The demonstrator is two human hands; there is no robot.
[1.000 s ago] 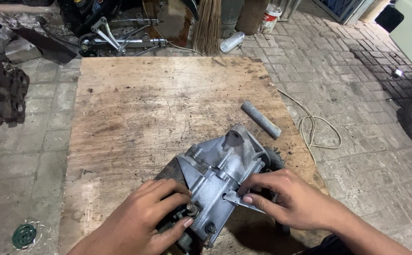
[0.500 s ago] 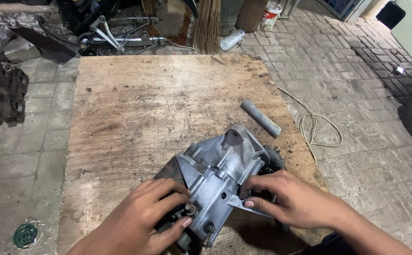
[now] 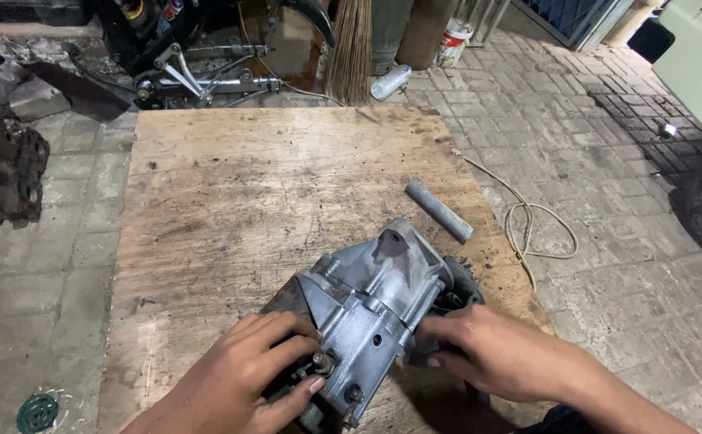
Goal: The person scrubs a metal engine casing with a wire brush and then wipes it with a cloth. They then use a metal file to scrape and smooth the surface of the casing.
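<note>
Head view: a grey cast-metal housing (image 3: 375,301), ribbed and bolted, lies tilted at lower centre of the worn wooden surface (image 3: 230,201). The left hand (image 3: 246,378) grips its near end, fingers on a shaft; the right hand (image 3: 495,354) clasps its right side. A grey tube (image 3: 439,210) lies just beyond; cord (image 3: 540,229) trails right
</note>
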